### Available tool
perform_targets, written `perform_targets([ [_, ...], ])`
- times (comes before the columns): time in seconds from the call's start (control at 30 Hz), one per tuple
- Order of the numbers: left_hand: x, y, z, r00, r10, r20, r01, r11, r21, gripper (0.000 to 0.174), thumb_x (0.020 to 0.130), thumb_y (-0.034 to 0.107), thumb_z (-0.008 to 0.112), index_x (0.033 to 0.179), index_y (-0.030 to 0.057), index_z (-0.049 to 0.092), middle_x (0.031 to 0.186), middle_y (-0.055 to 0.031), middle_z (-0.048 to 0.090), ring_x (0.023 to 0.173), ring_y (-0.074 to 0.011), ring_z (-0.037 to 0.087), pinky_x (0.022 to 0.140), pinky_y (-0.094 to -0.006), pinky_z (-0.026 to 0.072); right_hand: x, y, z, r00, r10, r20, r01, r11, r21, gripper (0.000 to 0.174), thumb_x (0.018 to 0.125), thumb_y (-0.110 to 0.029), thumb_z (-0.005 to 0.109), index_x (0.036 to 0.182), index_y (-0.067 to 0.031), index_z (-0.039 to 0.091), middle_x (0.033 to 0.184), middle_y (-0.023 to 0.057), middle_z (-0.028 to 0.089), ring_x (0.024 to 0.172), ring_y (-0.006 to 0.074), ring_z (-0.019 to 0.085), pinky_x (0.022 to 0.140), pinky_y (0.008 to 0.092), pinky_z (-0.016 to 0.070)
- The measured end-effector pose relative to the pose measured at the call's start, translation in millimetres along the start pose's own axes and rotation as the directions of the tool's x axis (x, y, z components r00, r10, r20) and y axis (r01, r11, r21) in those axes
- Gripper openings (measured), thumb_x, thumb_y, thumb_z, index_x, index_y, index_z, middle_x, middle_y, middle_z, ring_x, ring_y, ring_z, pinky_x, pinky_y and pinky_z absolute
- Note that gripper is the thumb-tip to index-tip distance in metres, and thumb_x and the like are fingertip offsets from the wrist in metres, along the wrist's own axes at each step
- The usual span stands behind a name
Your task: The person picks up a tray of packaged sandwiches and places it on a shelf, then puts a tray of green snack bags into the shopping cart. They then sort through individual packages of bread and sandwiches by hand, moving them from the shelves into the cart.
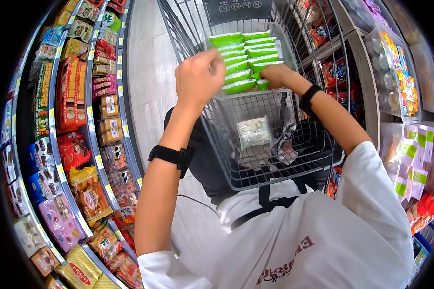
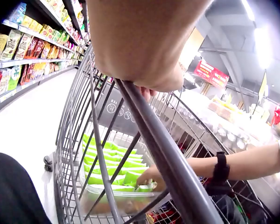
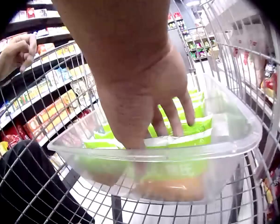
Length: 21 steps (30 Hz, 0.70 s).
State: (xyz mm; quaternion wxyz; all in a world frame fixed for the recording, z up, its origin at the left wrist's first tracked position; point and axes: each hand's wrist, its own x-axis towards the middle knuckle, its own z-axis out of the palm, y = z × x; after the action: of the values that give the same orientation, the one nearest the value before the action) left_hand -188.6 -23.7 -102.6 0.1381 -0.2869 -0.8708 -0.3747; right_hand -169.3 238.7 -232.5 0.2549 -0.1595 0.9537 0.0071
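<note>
My right hand [image 1: 277,76] reaches into a clear plastic bin [image 3: 242,148] inside a wire shopping cart [image 1: 279,181]. In the right wrist view its fingers lie over the far side of a green packet [image 3: 196,139], with the thumb on the near side, gripping it at the front of the bin. Two columns of similar green packets [image 1: 236,67] stand upright in the bin. My left hand [image 1: 200,77] hovers over the cart's left side, fingers loosely curled around nothing. The right wrist view also shows this left hand [image 3: 19,55], apart from the wires.
A pale clear-wrapped pack [image 1: 253,132] lies in the near part of the cart. Shelves of packaged snacks [image 1: 72,91] line the left side of the aisle. On the right, clear display bins [image 1: 395,72] hold more snacks. Pale floor [image 1: 147,62] runs along the cart's left.
</note>
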Motion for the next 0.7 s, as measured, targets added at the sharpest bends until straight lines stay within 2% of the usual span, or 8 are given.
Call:
perform_targets([
  [0.03, -1, -2, 1, 1.000, 0.015, -0.015, -0.015, 1.000, -0.002, 0.004, 0.077, 0.008, 0.061, 0.074, 0.0068, 0.064, 0.068, -0.0120, 0.065, 0.059, -0.0332, 0.062, 0.054, -0.0403, 0.0496, -2, 0, -3, 1.000, -0.007, 0.005, 0.007, 1.000, 0.000, 0.023, 0.076, -0.018, 0.075, 0.096, -0.0088, 0.071, 0.094, 0.0141, 0.071, 0.091, 0.0351, 0.067, 0.077, 0.0454, 0.0543],
  [0.1, -2, -3, 1, 0.999, 0.026, -0.024, -0.026, 1.000, 0.001, 0.004, 0.077, 0.008, 0.061, 0.073, 0.0065, 0.063, 0.068, -0.0120, 0.065, 0.059, -0.0331, 0.062, 0.054, -0.0400, 0.0495, -8, 6, 2, 0.903, -0.066, -0.426, 0.118, 0.988, 0.097, 0.031, 0.070, -0.019, 0.081, 0.098, -0.0104, 0.070, 0.096, 0.0113, 0.070, 0.094, 0.0329, 0.067, 0.079, 0.0441, 0.0534],
  [0.13, -1, -3, 1, 1.000, 0.022, -0.022, -0.022, 1.000, 0.003, 0.005, 0.077, 0.008, 0.061, 0.073, 0.0063, 0.063, 0.068, -0.0119, 0.065, 0.059, -0.0330, 0.062, 0.054, -0.0399, 0.0495, -1, 11, 12, 0.962, 0.032, -0.270, 0.021, 0.981, 0.191, 0.039, 0.066, -0.018, 0.083, 0.101, -0.0121, 0.069, 0.098, 0.0088, 0.069, 0.097, 0.0315, 0.065, 0.082, 0.0439, 0.0524],
  [0.27, -1, -1, 1, 1.000, 0.014, -0.014, -0.013, 1.000, 0.020, 0.005, 0.077, 0.007, 0.061, 0.072, 0.0059, 0.063, 0.068, -0.0120, 0.065, 0.060, -0.0333, 0.063, 0.054, -0.0396, 0.0497, 9, 18, 29, 0.977, 0.008, -0.215, 0.031, 0.983, 0.179, 0.041, 0.066, -0.017, 0.083, 0.104, -0.0127, 0.067, 0.099, 0.0075, 0.068, 0.096, 0.0313, 0.065, 0.081, 0.0444, 0.0526],
  [0.43, -1, 0, 2, 1.000, 0.008, -0.017, -0.008, 1.000, -0.004, 0.005, 0.077, 0.008, 0.061, 0.073, 0.0062, 0.064, 0.068, -0.0126, 0.065, 0.062, -0.0337, 0.064, 0.056, -0.0402, 0.0502, -8, -16, 4, 0.892, 0.044, -0.449, -0.004, 0.996, 0.090, 0.027, 0.070, -0.018, 0.079, 0.093, -0.0099, 0.069, 0.089, 0.0089, 0.070, 0.091, 0.0306, 0.067, 0.075, 0.0424, 0.0537],
  [0.5, -2, -4, 1, 0.999, 0.004, -0.032, -0.004, 1.000, -0.002, 0.005, 0.077, 0.009, 0.061, 0.073, 0.0063, 0.064, 0.069, -0.0128, 0.065, 0.062, -0.0338, 0.064, 0.056, -0.0405, 0.0504, -17, -39, -29, 0.919, 0.124, -0.374, -0.035, 0.971, 0.235, 0.022, 0.072, -0.021, 0.077, 0.090, -0.0088, 0.070, 0.083, 0.0112, 0.069, 0.086, 0.0321, 0.068, 0.072, 0.0419, 0.0540],
  [0.57, -2, -5, 3, 1.000, 0.009, -0.025, -0.009, 1.000, 0.002, 0.006, 0.077, 0.009, 0.061, 0.074, 0.0067, 0.065, 0.069, -0.0126, 0.066, 0.062, -0.0338, 0.064, 0.056, -0.0408, 0.0505, -44, -69, -46, 0.956, -0.293, -0.022, 0.277, 0.874, 0.400, 0.027, 0.075, -0.029, 0.077, 0.090, -0.0074, 0.070, 0.083, 0.0140, 0.070, 0.084, 0.0332, 0.068, 0.069, 0.0420, 0.0539],
  [0.7, -2, -4, 2, 0.999, 0.005, -0.032, -0.004, 1.000, 0.006, 0.005, 0.076, 0.009, 0.061, 0.075, 0.0065, 0.065, 0.069, -0.0130, 0.066, 0.063, -0.0346, 0.064, 0.056, -0.0412, 0.0506, -69, -135, 38, 0.861, -0.280, 0.425, 0.277, 0.958, 0.072, 0.065, 0.076, -0.045, 0.077, 0.116, 0.0039, 0.061, 0.115, 0.0232, 0.065, 0.098, 0.0368, 0.067, 0.080, 0.0459, 0.0552],
])
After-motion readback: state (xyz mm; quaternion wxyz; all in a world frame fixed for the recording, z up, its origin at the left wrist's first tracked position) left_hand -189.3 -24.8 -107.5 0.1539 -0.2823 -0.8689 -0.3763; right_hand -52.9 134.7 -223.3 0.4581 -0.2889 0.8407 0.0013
